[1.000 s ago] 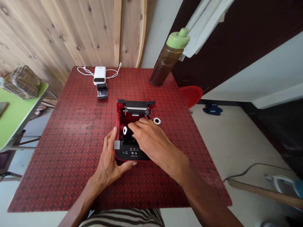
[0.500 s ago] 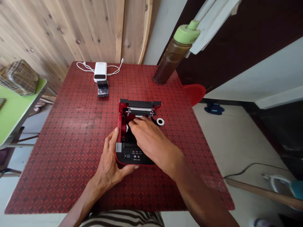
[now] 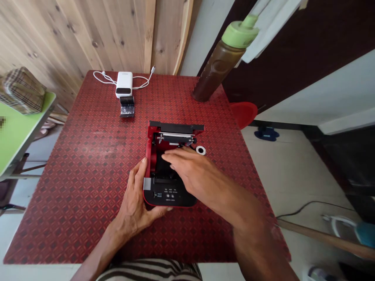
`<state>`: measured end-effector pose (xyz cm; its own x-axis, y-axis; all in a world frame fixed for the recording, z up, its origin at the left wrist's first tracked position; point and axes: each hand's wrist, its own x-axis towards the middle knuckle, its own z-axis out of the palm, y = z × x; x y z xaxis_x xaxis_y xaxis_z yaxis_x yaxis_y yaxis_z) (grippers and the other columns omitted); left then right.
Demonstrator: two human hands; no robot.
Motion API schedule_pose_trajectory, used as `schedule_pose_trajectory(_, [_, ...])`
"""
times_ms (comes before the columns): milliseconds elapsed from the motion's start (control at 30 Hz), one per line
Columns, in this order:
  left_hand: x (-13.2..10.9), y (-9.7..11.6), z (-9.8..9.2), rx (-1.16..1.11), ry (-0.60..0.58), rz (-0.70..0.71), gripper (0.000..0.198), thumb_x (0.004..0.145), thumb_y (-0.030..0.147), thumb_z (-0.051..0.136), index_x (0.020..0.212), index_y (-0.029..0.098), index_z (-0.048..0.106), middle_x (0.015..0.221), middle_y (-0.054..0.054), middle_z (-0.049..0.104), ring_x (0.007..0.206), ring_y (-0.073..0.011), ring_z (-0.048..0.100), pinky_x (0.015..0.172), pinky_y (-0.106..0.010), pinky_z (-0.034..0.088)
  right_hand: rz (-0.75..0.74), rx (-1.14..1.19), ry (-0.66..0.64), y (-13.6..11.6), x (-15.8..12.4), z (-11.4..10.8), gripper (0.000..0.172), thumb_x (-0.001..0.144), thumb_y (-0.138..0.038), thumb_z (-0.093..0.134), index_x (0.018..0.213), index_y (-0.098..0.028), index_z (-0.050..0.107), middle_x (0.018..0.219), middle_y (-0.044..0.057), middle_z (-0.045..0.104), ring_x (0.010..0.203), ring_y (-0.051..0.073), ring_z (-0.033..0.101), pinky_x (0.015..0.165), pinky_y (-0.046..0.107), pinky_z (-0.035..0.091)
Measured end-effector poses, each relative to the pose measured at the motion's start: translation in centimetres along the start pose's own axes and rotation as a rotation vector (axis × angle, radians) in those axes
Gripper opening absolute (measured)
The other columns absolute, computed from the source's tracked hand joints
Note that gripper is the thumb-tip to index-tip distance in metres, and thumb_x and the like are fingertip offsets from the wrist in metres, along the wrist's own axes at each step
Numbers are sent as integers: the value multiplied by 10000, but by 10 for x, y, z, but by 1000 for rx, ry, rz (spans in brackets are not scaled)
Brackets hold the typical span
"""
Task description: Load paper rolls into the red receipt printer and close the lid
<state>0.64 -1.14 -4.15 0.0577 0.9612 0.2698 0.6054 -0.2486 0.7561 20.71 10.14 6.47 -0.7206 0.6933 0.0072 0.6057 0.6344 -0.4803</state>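
Bracing a red-and-black machine (image 3: 170, 195) at its near left corner, my left grip (image 3: 135, 197) is spread wide, fingers along the side wall and thumb along the front edge. My right grip (image 3: 191, 168) reaches over the right side into the machine's bay, fingers extended and close together; I cannot tell whether they pinch anything, as the hand hides what lies beneath. The machine sits near the middle of the worktop (image 3: 88, 164), its lid (image 3: 177, 128) raised along the far side. Much of its right edge is covered by my hand and forearm.

Just past my right knuckles, a white ring (image 3: 200, 150) shows beside the machine. A broad stretch of patterned surface runs from my left grip to the left edge, giving that elbow room; a narrower strip lies between the lid and the right edge, crossed lower down by my right forearm. Near the far edge, a white power bank (image 3: 124, 82) lies with its cable (image 3: 142, 86) looped to both sides, a black strip (image 3: 127, 107) touching or just in front of it. At the far right corner stands a green-capped bottle (image 3: 215, 66), well apart from the lid. Beyond the right edge, a red seat (image 3: 244, 113) pokes out.
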Motion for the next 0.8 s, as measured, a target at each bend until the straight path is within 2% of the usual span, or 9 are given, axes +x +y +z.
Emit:
schedule_pose_trajectory(133, [-1, -1, 0, 43, -12, 3, 1323, 914, 552, 930, 1871, 303, 51, 1703, -254, 481, 1533, -469, 594, 1195, -669, 592, -87, 121, 6, 8, -11, -8, 315, 1085, -22, 565, 1103, -208, 818, 1263, 75, 861, 1215, 225, 793, 1154, 406, 620])
schedule_pose_trajectory(367, [0, -1, 0, 79, -6, 30, 1363, 898, 557, 944, 1868, 321, 17, 1721, -242, 498, 1553, -477, 575, 1190, -667, 595, -150, 137, -95, 14, 0, -12, 356, 1008, 46, 635, 952, -242, 838, 1054, 23, 873, 1060, 215, 802, 1083, 418, 629])
schedule_pose_trajectory(533, [-1, -2, 0, 86, -6, 49, 1320, 929, 533, 919, 1869, 311, 19, 1742, -252, 481, 1572, -481, 562, 1204, -673, 581, -156, 120, -135, 18, 4, -17, 371, 988, 47, 656, 964, -264, 857, 1064, 31, 871, 1044, 219, 799, 1061, 406, 619])
schedule_pose_trajectory(667, [-1, -2, -1, 90, -10, 37, 1333, 921, 583, 917, 1868, 310, 20, 1713, -249, 500, 1550, -481, 583, 1190, -668, 595, -183, 146, -185, 20, 10, -13, 332, 1010, 27, 659, 947, -244, 840, 1046, 37, 858, 1050, 215, 786, 1075, 400, 593])
schedule_pose_trajectory(733, [-1, -2, -1, 70, -8, 27, 1314, 927, 603, 906, 1869, 312, 37, 1687, -240, 515, 1532, -468, 599, 1178, -652, 610, -175, 170, -205, 20, 12, -11, 320, 1044, 7, 632, 910, -222, 811, 1024, 36, 840, 1027, 205, 777, 1030, 377, 589])
schedule_pose_trajectory(800, [0, -1, -1, 51, 0, 22, 1302, 928, 617, 903, 1869, 315, 56, 1663, -233, 528, 1512, -458, 612, 1171, -643, 618, -163, 190, -169, 21, 10, -8, 332, 1072, -13, 604, 868, -213, 773, 992, 27, 820, 977, 191, 762, 986, 356, 582])
